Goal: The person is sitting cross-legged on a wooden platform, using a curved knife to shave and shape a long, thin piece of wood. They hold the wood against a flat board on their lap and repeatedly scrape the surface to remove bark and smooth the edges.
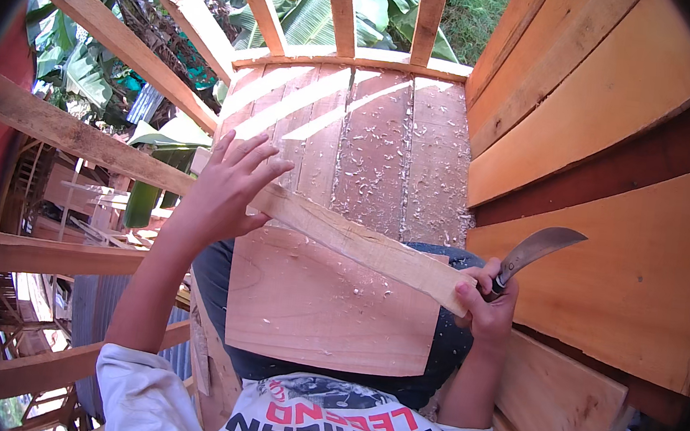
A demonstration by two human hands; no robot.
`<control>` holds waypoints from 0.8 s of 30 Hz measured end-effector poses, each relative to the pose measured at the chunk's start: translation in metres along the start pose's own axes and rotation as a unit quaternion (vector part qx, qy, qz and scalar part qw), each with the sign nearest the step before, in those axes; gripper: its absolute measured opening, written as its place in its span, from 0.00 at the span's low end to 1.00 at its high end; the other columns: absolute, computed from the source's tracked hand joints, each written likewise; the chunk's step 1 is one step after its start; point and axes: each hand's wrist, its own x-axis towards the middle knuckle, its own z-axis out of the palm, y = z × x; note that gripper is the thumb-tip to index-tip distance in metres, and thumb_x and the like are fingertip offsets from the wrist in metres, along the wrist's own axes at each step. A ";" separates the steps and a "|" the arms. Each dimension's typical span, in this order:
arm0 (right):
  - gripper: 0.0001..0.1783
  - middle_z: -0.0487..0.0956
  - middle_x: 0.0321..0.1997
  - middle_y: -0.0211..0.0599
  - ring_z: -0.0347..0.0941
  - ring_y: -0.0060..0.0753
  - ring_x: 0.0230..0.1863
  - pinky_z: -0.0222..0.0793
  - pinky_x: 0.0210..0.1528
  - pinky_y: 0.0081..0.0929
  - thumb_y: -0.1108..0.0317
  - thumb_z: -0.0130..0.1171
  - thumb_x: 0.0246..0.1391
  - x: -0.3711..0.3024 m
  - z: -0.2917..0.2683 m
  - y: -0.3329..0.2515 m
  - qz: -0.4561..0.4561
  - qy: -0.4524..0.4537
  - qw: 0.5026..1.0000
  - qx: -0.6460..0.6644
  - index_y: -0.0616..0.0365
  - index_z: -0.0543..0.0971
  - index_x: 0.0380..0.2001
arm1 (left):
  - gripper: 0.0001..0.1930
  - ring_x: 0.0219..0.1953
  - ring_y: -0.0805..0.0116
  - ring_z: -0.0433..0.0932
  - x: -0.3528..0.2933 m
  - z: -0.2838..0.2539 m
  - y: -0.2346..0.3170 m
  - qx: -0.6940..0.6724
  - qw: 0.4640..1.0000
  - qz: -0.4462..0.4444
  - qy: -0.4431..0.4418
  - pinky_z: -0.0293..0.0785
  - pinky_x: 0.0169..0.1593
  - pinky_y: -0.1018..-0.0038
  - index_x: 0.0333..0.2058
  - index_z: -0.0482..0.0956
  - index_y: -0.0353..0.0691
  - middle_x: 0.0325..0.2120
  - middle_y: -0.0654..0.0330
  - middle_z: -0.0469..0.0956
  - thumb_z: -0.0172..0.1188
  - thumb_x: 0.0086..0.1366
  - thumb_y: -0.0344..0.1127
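Observation:
A long pale strip of wood [359, 246] lies slanted above my lap, its right end nearer to me. At its left end is my left hand [230, 191], fingers spread and stretched out; whether the palm touches the wood is hidden. My right hand [488, 308] is closed round the dark handle of a curved knife [536, 251], whose blade points up and to the right. That hand's thumb and fingers also meet the strip's right end. Under the strip, a flat wooden board [326, 314] rests across my thighs, with a few shavings on it.
Wood shavings [377, 147] litter the plank floor [314, 149] ahead. Wooden rails [84, 138] run along the left and far sides, with banana leaves [316, 10] beyond. A plank wall [600, 268] rises close on my right, and a loose board [562, 394] leans below it.

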 end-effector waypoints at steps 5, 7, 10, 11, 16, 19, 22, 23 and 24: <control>0.19 0.72 0.20 0.32 0.61 0.14 0.13 0.52 0.13 0.12 0.58 0.58 0.58 -0.005 -0.020 0.012 -0.026 0.076 0.997 0.002 0.51 0.62 0.23 | 0.21 0.26 0.52 0.78 -0.007 -0.002 -0.005 -0.078 0.992 -0.002 -0.095 0.74 0.34 0.64 0.29 0.74 0.40 0.18 0.55 0.74 0.71 0.43 0.46; 0.22 0.71 0.18 0.31 0.62 0.15 0.14 0.53 0.14 0.12 0.48 0.54 0.60 -0.011 -0.014 0.018 -0.039 0.095 0.995 -0.002 0.51 0.63 0.24 | 0.26 0.22 0.49 0.78 -0.023 -0.003 0.002 -0.113 0.989 -0.063 -0.071 0.73 0.28 0.62 0.28 0.74 0.37 0.15 0.52 0.73 0.70 0.46 0.56; 0.27 0.67 0.14 0.32 0.62 0.19 0.14 0.52 0.16 0.16 0.42 0.50 0.60 -0.016 0.000 0.030 -0.084 0.036 0.992 -0.085 0.54 0.65 0.24 | 0.29 0.23 0.48 0.78 -0.047 -0.001 0.038 -0.182 0.964 -0.186 -0.058 0.73 0.28 0.62 0.28 0.73 0.36 0.15 0.51 0.74 0.69 0.47 0.59; 0.28 0.64 0.13 0.34 0.60 0.23 0.13 0.51 0.16 0.20 0.42 0.50 0.60 -0.019 0.006 0.036 -0.097 0.002 0.980 -0.172 0.56 0.64 0.21 | 0.30 0.22 0.49 0.78 -0.055 0.000 0.057 -0.192 0.957 -0.214 -0.036 0.73 0.28 0.62 0.29 0.73 0.35 0.15 0.50 0.74 0.69 0.48 0.60; 0.32 0.56 0.12 0.41 0.53 0.34 0.13 0.49 0.18 0.33 0.47 0.52 0.60 -0.013 0.033 0.043 -0.155 -0.038 0.896 -0.414 0.63 0.62 0.15 | 0.28 0.21 0.50 0.78 -0.071 -0.005 0.118 -0.233 0.940 -0.248 -0.022 0.73 0.25 0.64 0.32 0.72 0.34 0.15 0.49 0.74 0.66 0.53 0.57; 0.31 0.55 0.13 0.33 0.52 0.20 0.16 0.47 0.18 0.27 0.46 0.48 0.63 -0.013 0.045 0.036 -0.147 0.002 0.902 -0.407 0.64 0.66 0.18 | 0.25 0.22 0.50 0.79 -0.074 -0.010 0.128 -0.267 0.932 -0.245 -0.028 0.73 0.25 0.63 0.33 0.71 0.34 0.18 0.48 0.76 0.63 0.57 0.54; 0.29 0.57 0.13 0.32 0.52 0.19 0.17 0.47 0.18 0.27 0.47 0.48 0.64 -0.024 0.047 0.044 -0.190 0.004 0.890 -0.416 0.65 0.70 0.21 | 0.24 0.20 0.51 0.78 -0.074 -0.015 0.124 -0.252 0.943 -0.219 0.009 0.73 0.24 0.63 0.33 0.70 0.34 0.17 0.50 0.75 0.63 0.58 0.53; 0.29 0.57 0.13 0.31 0.52 0.19 0.17 0.48 0.18 0.26 0.48 0.48 0.64 -0.026 0.045 0.045 -0.222 -0.021 0.872 -0.436 0.65 0.71 0.22 | 0.24 0.20 0.51 0.78 -0.071 -0.016 0.125 -0.253 0.944 -0.210 0.023 0.73 0.23 0.63 0.33 0.70 0.35 0.17 0.50 0.75 0.63 0.58 0.53; 0.29 0.57 0.13 0.30 0.53 0.18 0.17 0.48 0.18 0.26 0.48 0.48 0.64 -0.027 0.044 0.044 -0.253 -0.045 0.853 -0.455 0.65 0.72 0.23 | 0.24 0.19 0.51 0.78 -0.068 -0.018 0.126 -0.254 0.946 -0.199 0.036 0.72 0.23 0.63 0.32 0.70 0.35 0.17 0.50 0.75 0.63 0.57 0.53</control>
